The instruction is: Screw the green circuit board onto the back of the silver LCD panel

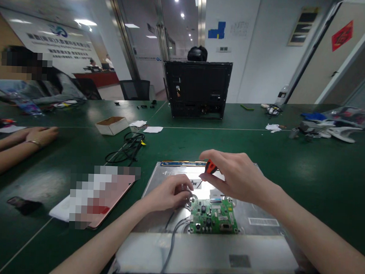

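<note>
A silvery display panel [262,245] lies flat in front of me, back side up, with a green circuit board [214,218] on its middle. My right hand [239,173] grips a screwdriver [210,167] by its orange and black handle; the thin shaft slants down and left above the panel. Beside the board's upper left corner, my left hand [168,192] has its fingers curled together, and what they pinch, if anything, is hidden. A grey cable [172,244] runs from the board's left side down over the panel's near edge.
Left of the panel are a pink folder [120,190], a coiled black cable [128,147] and an open box [112,125]. A black monitor casing [199,87] stands behind. Another person's hands [41,136] rest at the left. Plastic parts [323,128] lie far right.
</note>
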{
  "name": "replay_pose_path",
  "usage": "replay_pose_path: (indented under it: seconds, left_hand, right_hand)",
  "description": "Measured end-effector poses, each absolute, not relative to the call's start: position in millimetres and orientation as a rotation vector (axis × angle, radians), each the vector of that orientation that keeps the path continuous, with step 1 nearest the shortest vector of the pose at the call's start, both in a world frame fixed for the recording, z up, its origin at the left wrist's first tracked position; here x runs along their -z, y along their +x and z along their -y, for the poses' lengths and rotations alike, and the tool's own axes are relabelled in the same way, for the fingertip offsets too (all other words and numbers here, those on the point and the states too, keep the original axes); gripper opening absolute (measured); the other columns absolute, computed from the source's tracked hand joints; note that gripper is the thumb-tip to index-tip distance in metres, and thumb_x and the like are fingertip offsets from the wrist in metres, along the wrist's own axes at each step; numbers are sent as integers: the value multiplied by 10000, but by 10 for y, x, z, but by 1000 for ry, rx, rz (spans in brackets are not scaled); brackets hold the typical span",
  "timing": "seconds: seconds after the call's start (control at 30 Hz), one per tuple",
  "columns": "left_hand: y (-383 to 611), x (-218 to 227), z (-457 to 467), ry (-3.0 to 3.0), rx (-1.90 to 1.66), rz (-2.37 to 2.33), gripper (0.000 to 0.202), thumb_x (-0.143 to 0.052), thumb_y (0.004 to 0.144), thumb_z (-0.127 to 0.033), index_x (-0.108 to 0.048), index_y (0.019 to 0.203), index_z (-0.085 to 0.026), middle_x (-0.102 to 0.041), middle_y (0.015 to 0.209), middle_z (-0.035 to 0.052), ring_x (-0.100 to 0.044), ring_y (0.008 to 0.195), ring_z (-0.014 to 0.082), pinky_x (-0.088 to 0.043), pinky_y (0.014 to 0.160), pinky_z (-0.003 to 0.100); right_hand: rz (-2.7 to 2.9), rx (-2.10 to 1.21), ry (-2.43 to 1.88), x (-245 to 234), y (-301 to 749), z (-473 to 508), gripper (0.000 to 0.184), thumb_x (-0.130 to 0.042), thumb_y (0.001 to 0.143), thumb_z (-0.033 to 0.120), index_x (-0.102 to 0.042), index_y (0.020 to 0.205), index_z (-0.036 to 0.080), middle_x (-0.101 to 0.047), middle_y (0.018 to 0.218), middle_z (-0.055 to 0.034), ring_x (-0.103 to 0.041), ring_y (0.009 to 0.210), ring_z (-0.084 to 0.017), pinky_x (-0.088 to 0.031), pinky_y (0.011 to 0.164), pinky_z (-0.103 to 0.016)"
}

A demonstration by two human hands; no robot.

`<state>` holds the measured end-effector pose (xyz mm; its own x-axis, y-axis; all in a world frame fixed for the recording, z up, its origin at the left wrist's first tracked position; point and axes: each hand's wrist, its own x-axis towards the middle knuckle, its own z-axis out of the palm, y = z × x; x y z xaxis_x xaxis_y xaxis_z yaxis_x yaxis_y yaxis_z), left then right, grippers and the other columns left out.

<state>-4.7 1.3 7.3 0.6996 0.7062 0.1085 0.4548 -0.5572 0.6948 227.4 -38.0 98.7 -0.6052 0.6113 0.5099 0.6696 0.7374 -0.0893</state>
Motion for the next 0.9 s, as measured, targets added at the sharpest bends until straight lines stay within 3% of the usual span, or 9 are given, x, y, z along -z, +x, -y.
replay_pose_path:
  seconds: [0.17,0.27,0.5,0.67,0.9]
  left_hand:
    - [-67,12,-67,2463,-684,-944,220,-532,877,-153,-636,1068,-188,-646,1083,82,-583,1008,230,-460,890,373]
    - [-74,87,-79,2577,-656,-937,282,-507,896,-148,-616,1153,-188,-619,1174,107,-558,1079,248,-444,944,408]
    - [-47,60,-62,2623,-598,-985,163,-547,899,-212,-660,1011,-177,-670,1042,94,-593,977,237,-466,875,372]
    - [-2,50,-45,2621,-557,-1073,101,-562,861,-146,-660,863,-170,-676,911,74,-601,870,222,-462,787,329]
    - [-39,-33,-49,2594,-477,-1085,112,-555,855,-114,-650,815,-159,-658,846,60,-596,785,196,-438,710,284]
  right_hand:
    - [2376,217,-994,-1017,2339,348,259,-538,923,330,-486,1124,176,-699,891,-32,-659,711,-169,-355,517,-253]
    - [2373,222,-1010,-1026,2353,348,255,-548,917,323,-492,1116,174,-705,905,-38,-664,719,-171,-350,511,-248]
    - [2384,215,-1015,-1030,2347,351,266,-549,915,326,-495,1130,179,-707,908,-38,-664,717,-169,-360,517,-247]
    - [2402,201,-1041,-1018,2348,340,268,-539,915,338,-512,1129,179,-708,905,-44,-664,716,-171,-378,530,-253]
    - [2356,301,-986,-1065,2394,416,249,-537,924,314,-501,1132,183,-705,952,-51,-668,722,-166,-396,524,-248]
